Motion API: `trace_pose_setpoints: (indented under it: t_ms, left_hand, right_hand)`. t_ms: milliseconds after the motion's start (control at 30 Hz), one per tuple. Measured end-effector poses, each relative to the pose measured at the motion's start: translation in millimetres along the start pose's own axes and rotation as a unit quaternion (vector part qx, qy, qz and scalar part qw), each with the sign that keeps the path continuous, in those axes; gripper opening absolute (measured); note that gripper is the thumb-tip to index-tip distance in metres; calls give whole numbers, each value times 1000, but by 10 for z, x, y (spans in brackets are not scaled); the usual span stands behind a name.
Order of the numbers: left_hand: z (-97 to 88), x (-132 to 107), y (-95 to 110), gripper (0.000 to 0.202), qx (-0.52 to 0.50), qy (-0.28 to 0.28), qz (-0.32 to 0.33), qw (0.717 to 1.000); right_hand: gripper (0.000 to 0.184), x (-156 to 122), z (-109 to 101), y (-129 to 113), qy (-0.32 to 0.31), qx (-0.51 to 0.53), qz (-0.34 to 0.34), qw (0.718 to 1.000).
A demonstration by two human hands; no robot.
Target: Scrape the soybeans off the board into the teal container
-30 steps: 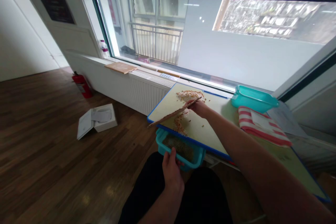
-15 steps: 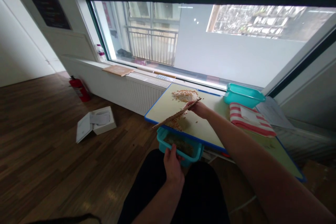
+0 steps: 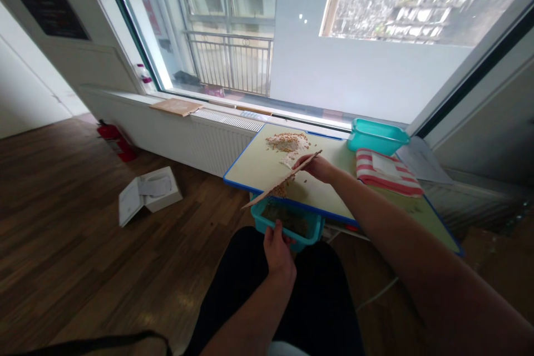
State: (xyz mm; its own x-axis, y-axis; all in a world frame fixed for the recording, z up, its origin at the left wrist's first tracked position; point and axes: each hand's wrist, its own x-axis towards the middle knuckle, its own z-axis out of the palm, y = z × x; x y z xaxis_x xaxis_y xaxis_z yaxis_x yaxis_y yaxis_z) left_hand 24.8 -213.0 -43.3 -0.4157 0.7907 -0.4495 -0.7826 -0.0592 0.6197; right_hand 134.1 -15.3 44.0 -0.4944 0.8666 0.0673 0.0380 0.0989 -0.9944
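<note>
My left hand is closed on the near rim of a teal plastic basin, which sits at the table's near edge above my lap. Dark, grainy stuff covers the basin's bottom. In my right hand is a thin brown board, seen nearly edge-on and slanting down to the left over the tabletop edge. Orange-brown grains lie against the board near that edge, partly hidden by it. Farther back on the pale, blue-edged table spreads a pile of grains and whitish granules.
A second teal basin stands at the table's back right, beside a folded red-and-white striped cloth. A wooden board lies on the radiator. An opened white box and a fire extinguisher are on the floor at left.
The board in my right hand has swept nearer the table edge, pushing grains toward the basin. The back pile now looks separated from the grains at the edge. My view has shifted slightly.
</note>
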Motion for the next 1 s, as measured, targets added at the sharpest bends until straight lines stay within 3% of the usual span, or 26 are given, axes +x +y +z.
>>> trace_pose_setpoints:
  t_ms: [333, 800, 1000]
  left_hand:
    - [41, -81, -76, 28, 5, 2, -1, 1000]
    - [86, -163, -181, 33, -9, 5, -7, 1000]
    - [70, -167, -182, 32, 2, -10, -7, 1000]
  right_hand:
    - [24, -306, -76, -53, 2, -8, -6, 1000]
    - [29, -648, -264, 101, -2, -3, -41, 999]
    - [21, -677, -253, -1, 45, 22, -54, 997]
